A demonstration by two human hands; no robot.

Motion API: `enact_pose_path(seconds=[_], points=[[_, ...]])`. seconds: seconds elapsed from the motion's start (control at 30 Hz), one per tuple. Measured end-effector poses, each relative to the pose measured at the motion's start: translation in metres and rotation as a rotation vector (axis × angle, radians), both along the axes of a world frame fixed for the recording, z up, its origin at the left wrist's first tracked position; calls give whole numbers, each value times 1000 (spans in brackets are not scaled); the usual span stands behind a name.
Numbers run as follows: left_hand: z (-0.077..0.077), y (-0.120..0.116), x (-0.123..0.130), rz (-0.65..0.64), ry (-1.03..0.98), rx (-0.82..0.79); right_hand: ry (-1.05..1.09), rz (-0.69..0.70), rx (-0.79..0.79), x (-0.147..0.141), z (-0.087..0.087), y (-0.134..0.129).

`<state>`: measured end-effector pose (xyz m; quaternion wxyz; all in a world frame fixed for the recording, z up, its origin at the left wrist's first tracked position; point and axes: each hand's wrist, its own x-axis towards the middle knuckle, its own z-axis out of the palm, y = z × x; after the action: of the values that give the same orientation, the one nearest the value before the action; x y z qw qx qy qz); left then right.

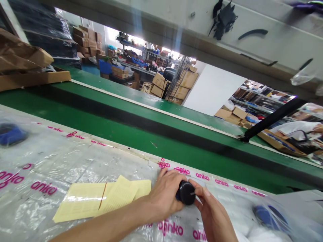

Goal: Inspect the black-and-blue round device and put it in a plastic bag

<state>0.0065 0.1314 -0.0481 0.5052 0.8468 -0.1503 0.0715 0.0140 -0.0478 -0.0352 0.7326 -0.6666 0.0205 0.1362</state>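
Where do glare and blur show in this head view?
Head view: light washes out behind the background shelves; the plastic sheet catches glare; the blue thing at far left is smeared; the round black object looks clearer.

A green conveyor belt (121, 129) with a dark lengthwise band runs beyond the desk (83, 164), whose clear plastic cover repeats "anko" in pink. At the far left, crumpled brown paper (21, 50) rests in a low cardboard tray (32, 80), with a dark film-wrapped stack (47, 33) behind it. Past the belt stand piled cardboard boxes (83, 38), a blue bin (105, 67) and a white panel (214, 89). Overhead, a ledge (186, 13) carries torn black scraps (224, 21); a black strut (272, 119) slants below.
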Motion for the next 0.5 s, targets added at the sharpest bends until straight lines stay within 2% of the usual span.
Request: enact_pose_path(seconds=[0.13,0.33,0.5], points=[[5,8,2,-28,-3,-32,-27,49,83,-1,-6,0],[14,15,1,36,25,41,38,-31,238,-5,-12,11],[19,25,3,-28,58,-6,22,-91,228,-10,-11,22]])
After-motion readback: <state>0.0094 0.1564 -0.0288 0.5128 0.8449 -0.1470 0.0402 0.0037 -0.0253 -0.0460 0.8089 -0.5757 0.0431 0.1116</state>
